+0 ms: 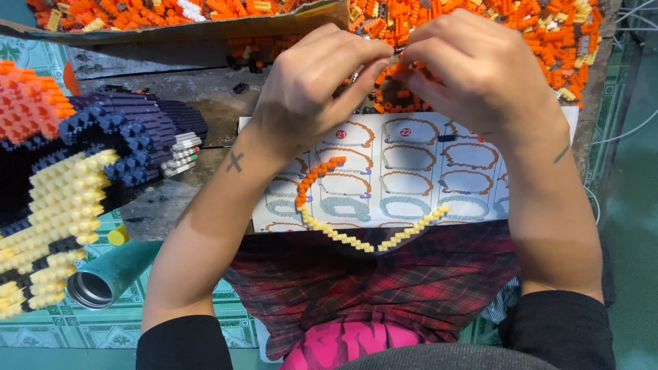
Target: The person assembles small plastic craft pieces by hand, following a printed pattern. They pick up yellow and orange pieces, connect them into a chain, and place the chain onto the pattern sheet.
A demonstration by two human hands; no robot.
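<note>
1. Head view looks straight down on both of my hands, raised together over the far edge of the sheet [411,175].
2. My left hand [312,85] has its fingers curled, thumb and forefinger tips pressed together on a small orange brick [397,67] where the two hands meet.
3. My right hand [480,68] mirrors it, fingertips pinched in on the same brick (the piece is mostly hidden, so I cannot tell its exact shape).
4. Behind the hands lies the pile [548,34] of loose orange bricks, with a few yellow and dark ones mixed in.
5. The sheet, printed with rows of ring diagrams, lies flat on the table [157,68] just below the hands.
6. A curved chain [356,236], orange at its left end and pale yellow along the bottom, rests on the sheet's near edge.
7. To the left stands a large brick model [75,178] in purple, yellow, orange and black.
8. A teal flask [110,274] lies on its side below the model, a small yellow cap [118,235] just above it.
9. A cardboard tray [205,27] with more orange bricks sits at the top left.
</note>
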